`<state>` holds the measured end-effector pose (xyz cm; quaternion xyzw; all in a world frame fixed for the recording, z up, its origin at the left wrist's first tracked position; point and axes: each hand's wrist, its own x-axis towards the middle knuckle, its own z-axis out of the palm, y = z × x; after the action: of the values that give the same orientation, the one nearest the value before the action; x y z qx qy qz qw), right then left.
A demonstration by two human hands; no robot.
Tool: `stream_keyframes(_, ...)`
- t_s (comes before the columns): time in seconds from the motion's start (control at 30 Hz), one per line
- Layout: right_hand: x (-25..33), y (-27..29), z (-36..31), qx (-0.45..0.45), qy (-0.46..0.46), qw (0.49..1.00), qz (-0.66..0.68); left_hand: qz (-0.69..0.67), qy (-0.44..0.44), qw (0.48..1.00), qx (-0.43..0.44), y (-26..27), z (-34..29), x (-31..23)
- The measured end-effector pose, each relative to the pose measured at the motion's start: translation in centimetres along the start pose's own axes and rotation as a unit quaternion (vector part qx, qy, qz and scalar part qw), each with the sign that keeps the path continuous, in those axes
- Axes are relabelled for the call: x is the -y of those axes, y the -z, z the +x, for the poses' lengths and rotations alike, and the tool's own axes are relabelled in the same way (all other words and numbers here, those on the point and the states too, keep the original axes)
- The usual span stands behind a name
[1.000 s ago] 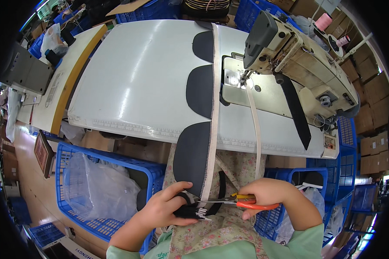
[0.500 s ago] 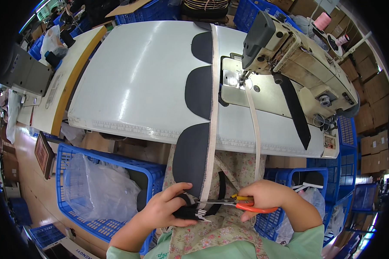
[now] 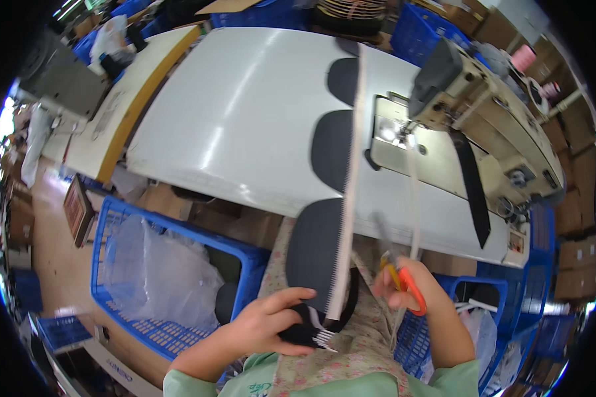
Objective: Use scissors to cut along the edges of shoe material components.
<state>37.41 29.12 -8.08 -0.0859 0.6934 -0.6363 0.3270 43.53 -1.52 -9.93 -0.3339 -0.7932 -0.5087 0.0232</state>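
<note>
My left hand (image 3: 266, 324) is closed on a small stack of black fabric pieces with white edges (image 3: 303, 329), low in front of the apron. Just above it lies the lower end of a long pale tape (image 3: 348, 225). Several dark rounded fabric pieces (image 3: 319, 241) are attached along its left side, running up over the table. In my right hand (image 3: 425, 278) are scissors with orange and yellow handles (image 3: 412, 288). Their blades point up and to the left, smeared by motion and apart from the tape.
A sewing machine (image 3: 496, 119) stands on the right of the white table (image 3: 245, 119). A second narrow pale strip (image 3: 414, 192) hangs from near its needle. Blue crates (image 3: 179, 218) flank me below the table edge, the left one holding clear plastic. Pink thread spools (image 3: 523, 58) stand behind the machine.
The scissors have moved off the tape's lower end, up and to the right, and their blades have swung upward. The tape's end now shows apart from the black pieces in my left hand.
</note>
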Motion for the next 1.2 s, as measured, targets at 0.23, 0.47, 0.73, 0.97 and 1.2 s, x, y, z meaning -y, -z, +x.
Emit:
stream_keyframes(0.23,-1.3,-7.8,6.7,-0.267,0.075,0.961,0.004,-0.080,0.063,0.994,-0.033,-0.3,-2.6,-0.4)
stream_keyframes(0.47,-2.9,-6.7,6.1,-0.291,0.043,0.955,0.028,0.127,0.383,0.889,-0.219,12.1,-12.5,3.6)
stream_keyframes(0.73,-2.0,-7.4,4.7,-0.263,0.053,0.963,-0.005,0.048,0.613,0.778,0.128,-0.2,-24.0,21.6)
stream_keyframes(0.97,-1.2,-7.8,4.3,-0.212,0.011,0.977,-0.015,0.336,0.474,0.814,0.004,-3.0,-26.0,25.0)
stream_keyframes(1.2,-3.8,-11.4,4.0,-0.202,0.078,0.975,-0.039,-0.024,0.322,0.916,-0.239,2.9,-2.5,8.7)
